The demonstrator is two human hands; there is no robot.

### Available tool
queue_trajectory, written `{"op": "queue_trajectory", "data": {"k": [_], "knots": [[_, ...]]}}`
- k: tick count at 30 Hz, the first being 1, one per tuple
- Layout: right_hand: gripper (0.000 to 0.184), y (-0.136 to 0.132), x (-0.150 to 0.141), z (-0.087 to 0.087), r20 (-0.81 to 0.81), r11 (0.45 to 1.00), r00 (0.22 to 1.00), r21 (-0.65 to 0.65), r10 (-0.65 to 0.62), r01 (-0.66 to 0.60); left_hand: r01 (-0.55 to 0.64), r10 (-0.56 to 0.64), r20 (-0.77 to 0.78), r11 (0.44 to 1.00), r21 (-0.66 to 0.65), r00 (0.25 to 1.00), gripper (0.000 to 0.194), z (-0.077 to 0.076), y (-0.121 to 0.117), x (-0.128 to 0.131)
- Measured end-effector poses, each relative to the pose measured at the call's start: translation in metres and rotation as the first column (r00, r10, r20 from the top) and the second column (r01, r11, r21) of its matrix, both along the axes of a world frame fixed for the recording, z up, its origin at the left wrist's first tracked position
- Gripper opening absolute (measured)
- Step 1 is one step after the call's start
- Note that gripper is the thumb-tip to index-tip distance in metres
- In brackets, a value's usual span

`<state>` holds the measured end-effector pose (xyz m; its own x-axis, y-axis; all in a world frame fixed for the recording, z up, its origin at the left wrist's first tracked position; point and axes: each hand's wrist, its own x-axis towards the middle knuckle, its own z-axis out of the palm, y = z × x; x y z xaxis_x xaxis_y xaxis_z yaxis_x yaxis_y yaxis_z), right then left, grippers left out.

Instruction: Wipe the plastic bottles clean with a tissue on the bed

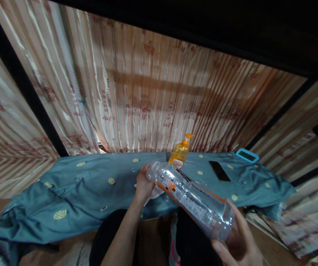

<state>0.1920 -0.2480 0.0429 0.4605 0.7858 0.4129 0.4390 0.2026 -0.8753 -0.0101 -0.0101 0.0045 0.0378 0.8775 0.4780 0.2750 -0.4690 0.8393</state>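
A large clear plastic bottle (200, 199) with an orange-and-black label lies tilted across the space between my hands. My right hand (239, 236) grips its base at the lower right, thumb below and fingers round the far side. At the bottle's mouth end, my left hand (144, 183) is closed around or against the neck; its fingers are partly hidden. Beneath the left hand, a white cloth (153, 194) shows on the table. Behind the bottle stands an orange pump bottle (179, 151) of yellow-orange liquid, its lower part partly covered.
A blue-green cloth with yellow pineapple prints covers the narrow table (92, 184). A dark phone (219, 171) and a blue-framed digital clock (247, 155) lie at the right. Patterned curtains (139, 92) and dark frame bars surround it. My knees are below the front edge.
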Motion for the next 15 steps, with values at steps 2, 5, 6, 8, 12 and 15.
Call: {"op": "queue_trajectory", "data": {"k": [2,5,6,8,12,15], "knots": [[0.088,0.000,0.000,0.001,0.005,1.000,1.000,0.000,-0.008,0.008,0.008,-0.008,0.006,1.000,0.003,1.000,0.034,-0.001,0.000,0.000],[0.086,0.000,0.000,0.001,0.010,1.000,1.000,0.011,0.013,-0.013,0.011,-0.011,0.027,1.000,0.004,1.000,0.037,-0.003,0.000,0.000],[0.085,0.001,-0.001,0.000,0.007,1.000,1.000,0.018,0.023,-0.023,0.013,-0.014,0.032,1.000,0.001,0.999,0.037,-0.004,0.000,0.000],[0.086,0.002,-0.002,0.000,-0.006,0.999,1.000,0.029,0.024,-0.024,0.020,-0.019,0.036,1.000,-0.008,0.999,0.039,-0.004,0.000,0.000],[0.087,0.002,-0.006,0.001,-0.027,0.999,0.999,0.021,-0.037,0.038,0.020,-0.019,0.025,1.000,-0.023,1.000,0.037,-0.004,0.000,0.000],[0.086,0.003,-0.016,0.007,-0.032,0.998,0.998,-0.002,-0.055,0.055,0.018,-0.017,0.029,1.000,-0.024,0.999,0.034,-0.003,-0.001,0.000]]}}
